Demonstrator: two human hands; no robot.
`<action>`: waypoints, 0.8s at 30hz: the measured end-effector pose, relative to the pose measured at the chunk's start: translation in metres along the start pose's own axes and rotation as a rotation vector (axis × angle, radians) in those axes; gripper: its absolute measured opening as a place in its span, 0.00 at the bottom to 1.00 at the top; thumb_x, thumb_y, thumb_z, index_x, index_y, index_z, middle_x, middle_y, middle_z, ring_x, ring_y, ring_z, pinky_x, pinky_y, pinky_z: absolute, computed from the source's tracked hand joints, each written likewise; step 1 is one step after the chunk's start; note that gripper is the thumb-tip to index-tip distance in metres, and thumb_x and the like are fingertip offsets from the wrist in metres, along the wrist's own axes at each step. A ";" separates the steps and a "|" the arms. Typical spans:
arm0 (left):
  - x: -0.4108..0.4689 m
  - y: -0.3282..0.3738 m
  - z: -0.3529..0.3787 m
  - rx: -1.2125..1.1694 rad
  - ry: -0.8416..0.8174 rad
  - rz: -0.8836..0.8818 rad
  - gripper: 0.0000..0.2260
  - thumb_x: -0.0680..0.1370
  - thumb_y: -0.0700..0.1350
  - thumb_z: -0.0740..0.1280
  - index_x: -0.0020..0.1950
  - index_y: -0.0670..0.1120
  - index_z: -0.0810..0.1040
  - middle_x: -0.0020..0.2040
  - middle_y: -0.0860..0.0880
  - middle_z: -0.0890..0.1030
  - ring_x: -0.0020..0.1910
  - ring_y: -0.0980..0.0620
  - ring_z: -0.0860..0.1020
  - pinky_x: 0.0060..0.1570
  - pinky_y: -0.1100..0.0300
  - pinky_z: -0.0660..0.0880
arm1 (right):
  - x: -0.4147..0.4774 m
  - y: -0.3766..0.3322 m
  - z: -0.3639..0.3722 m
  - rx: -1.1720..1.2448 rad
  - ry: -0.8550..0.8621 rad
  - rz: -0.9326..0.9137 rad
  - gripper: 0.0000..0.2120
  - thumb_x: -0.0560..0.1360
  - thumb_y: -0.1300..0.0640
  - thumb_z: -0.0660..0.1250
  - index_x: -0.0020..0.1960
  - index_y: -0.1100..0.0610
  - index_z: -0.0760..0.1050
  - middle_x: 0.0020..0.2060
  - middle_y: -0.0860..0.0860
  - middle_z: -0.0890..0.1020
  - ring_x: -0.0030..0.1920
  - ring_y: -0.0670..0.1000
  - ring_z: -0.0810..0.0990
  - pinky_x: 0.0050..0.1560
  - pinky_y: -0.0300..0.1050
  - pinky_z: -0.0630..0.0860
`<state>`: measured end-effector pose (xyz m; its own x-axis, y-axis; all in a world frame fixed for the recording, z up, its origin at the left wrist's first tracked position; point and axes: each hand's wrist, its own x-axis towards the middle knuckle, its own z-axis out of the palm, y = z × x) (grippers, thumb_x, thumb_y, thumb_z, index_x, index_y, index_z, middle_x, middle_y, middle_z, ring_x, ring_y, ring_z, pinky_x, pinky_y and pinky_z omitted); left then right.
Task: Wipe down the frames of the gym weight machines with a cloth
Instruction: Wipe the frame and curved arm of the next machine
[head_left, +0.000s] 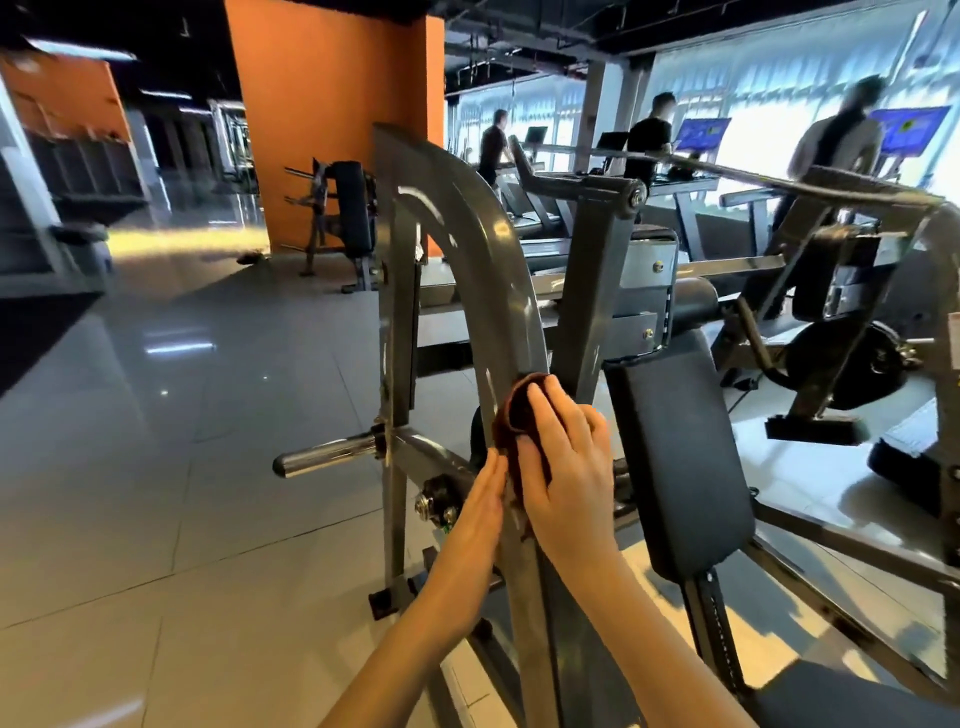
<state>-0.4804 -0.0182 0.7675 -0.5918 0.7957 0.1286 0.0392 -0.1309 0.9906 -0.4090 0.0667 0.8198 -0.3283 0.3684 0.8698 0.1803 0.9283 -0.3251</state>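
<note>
Glossy pale floor (156, 441) tiles fill the left of the frame, an orange wall (322, 130) rises at the upper centre, and treadmills (691, 171) with blurred people on them line bright windows across the upper right. At the centre stands the machine's frame (488, 270), a broad grey metal beam that curves up and to the left, its paint shiny with white light streaks and a few scuffs along the edge. A chrome peg (322, 457) juts left from its lower part, and a black pad (675, 457) stands just right of it. The cloth (514, 415) is dark reddish-brown, bunched into a thick rounded fold, and lies against the beam's face just below the centre of the frame. The right hand (566, 467) lies over the cloth and presses it to the beam, fingers close together and fairly straight; its thumb cannot be made out. The left hand (483, 499) comes up from the lower left, fingers straight and pressed together, resting along the beam's left edge just below the cloth, its fingertips touching or nearly touching the fabric.
</note>
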 end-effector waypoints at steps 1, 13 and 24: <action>0.006 -0.019 -0.008 0.020 0.020 0.025 0.20 0.75 0.66 0.61 0.67 0.68 0.69 0.66 0.67 0.70 0.72 0.57 0.65 0.59 0.72 0.70 | 0.017 0.000 0.003 0.005 0.024 -0.033 0.20 0.79 0.55 0.59 0.69 0.57 0.69 0.65 0.56 0.75 0.62 0.57 0.70 0.61 0.50 0.72; 0.043 0.112 0.002 -0.037 0.116 0.301 0.19 0.85 0.55 0.48 0.74 0.56 0.64 0.68 0.62 0.73 0.64 0.70 0.70 0.58 0.75 0.68 | 0.033 0.009 0.003 0.094 0.073 -0.175 0.20 0.79 0.56 0.59 0.70 0.55 0.66 0.62 0.56 0.78 0.63 0.53 0.71 0.64 0.48 0.71; 0.052 0.109 -0.008 -0.065 0.010 0.372 0.18 0.84 0.45 0.45 0.74 0.54 0.58 0.62 0.77 0.70 0.65 0.76 0.65 0.57 0.79 0.64 | 0.089 -0.004 0.019 0.188 0.121 -0.107 0.17 0.80 0.60 0.59 0.66 0.63 0.74 0.65 0.57 0.76 0.69 0.56 0.71 0.70 0.52 0.68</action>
<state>-0.5134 0.0046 0.8818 -0.5547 0.6811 0.4779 0.2018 -0.4471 0.8714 -0.4567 0.0973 0.8913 -0.2207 0.2695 0.9374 -0.0288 0.9588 -0.2825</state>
